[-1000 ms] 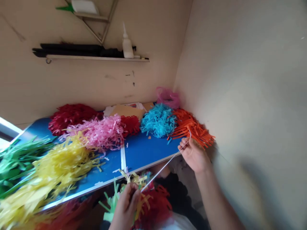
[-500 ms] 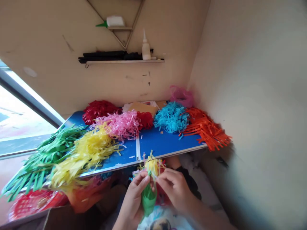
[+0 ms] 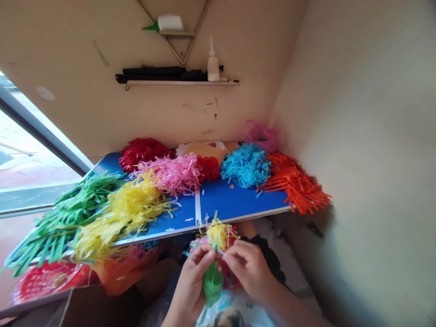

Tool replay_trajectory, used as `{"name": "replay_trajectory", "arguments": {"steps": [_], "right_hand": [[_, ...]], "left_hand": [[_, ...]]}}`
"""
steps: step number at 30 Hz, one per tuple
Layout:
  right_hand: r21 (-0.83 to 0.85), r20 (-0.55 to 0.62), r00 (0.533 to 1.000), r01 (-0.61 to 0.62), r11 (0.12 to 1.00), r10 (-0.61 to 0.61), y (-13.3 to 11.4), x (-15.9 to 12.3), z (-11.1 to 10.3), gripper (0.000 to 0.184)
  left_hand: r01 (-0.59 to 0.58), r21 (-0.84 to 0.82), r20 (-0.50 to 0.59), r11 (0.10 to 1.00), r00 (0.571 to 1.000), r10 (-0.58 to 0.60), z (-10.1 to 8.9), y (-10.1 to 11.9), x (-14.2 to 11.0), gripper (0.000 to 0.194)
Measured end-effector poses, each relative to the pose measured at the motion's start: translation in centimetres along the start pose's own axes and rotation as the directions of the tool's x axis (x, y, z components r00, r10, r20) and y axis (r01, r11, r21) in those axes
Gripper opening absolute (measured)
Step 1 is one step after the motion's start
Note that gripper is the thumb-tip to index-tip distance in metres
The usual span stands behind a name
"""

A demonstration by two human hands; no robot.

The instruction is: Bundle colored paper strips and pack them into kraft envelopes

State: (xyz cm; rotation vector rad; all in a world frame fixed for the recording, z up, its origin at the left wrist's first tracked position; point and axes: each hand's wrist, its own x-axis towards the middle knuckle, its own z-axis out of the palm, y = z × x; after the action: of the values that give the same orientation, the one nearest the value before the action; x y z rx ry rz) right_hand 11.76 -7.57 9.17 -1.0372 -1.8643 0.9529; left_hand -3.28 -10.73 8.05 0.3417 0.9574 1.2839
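Note:
My left hand is closed, pinching the gathered top of a bunch of green paper strips that hangs down below the fingers. Close beside it, my right hand pinches a thin whitish strip at that gathered top. The fingertips of both hands almost meet. Just beyond them shows a tuft of yellow paper strips, with bits of pink, red and blue around it. What that tuft is fixed to is hidden behind my hands.
On the blue table lie heaps of fringed paper: green, yellow, pink, red, light blue and orange. A red basket stands below at left. A wall shelf holds a glue bottle.
The view has shifted slightly. Both hands stay at the green bunch; the thin strip in my right fingers now lies straighter between the two hands.

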Motion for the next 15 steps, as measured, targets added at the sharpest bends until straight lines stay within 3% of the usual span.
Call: {"name": "replay_trajectory", "arguments": {"steps": [2, 4, 6, 8, 10, 12, 13, 15], "right_hand": [[-0.039, 0.006, 1.0, -0.003, 0.999, 0.003, 0.0, 0.1, 0.2, 0.021], [-0.034, 0.041, 0.999, -0.032, 0.999, 0.033, 0.2, 0.2, 0.5, 0.014], [-0.01, 0.08, 0.996, -0.04, 0.999, 0.04, 0.6, 0.3, 1.0, 0.014], [-0.011, 0.054, 0.999, -0.003, 1.0, 0.004, 1.2, 0.5, 1.3, 0.014], [0.042, -0.043, 0.999, 0.023, 0.999, -0.021, 1.5, 0.6, 1.1, 0.02], [0.276, -0.124, 0.991, -0.014, 0.961, 0.05, 1.4, 0.9, 0.3, 0.025], [0.448, -0.145, 0.984, -0.031, 0.893, 0.107, 1.0, 1.0, -0.1, 0.028], [0.745, -0.14, 0.971, -0.027, 0.666, 0.196, -0.2, 1.2, -0.9, 0.036]], "left_hand": [[-0.195, 0.196, -0.058, 0.961, 0.976, 0.21, 0.0, -0.3, -0.2, 0.034], [-0.379, 0.439, -0.065, 0.815, 0.891, 0.449, 0.1, -0.7, -0.3, 0.03], [-0.43, 0.634, -0.019, 0.643, 0.822, 0.569, -0.1, -1.0, -0.4, 0.025], [-0.415, 0.746, 0.032, 0.521, 0.804, 0.594, -0.5, -1.2, -0.3, 0.02], [-0.414, 0.792, 0.092, 0.448, 0.807, 0.583, -1.3, -1.1, 0.0, 0.017], [-0.426, 0.821, 0.164, 0.379, 0.813, 0.558, -2.1, -0.6, 0.3, 0.016], [-0.435, 0.844, 0.209, 0.314, 0.806, 0.554, -2.4, -0.2, 0.5, 0.016], [-0.467, 0.875, 0.325, 0.125, 0.759, 0.564, -2.1, 0.4, 0.7, 0.024]]}}
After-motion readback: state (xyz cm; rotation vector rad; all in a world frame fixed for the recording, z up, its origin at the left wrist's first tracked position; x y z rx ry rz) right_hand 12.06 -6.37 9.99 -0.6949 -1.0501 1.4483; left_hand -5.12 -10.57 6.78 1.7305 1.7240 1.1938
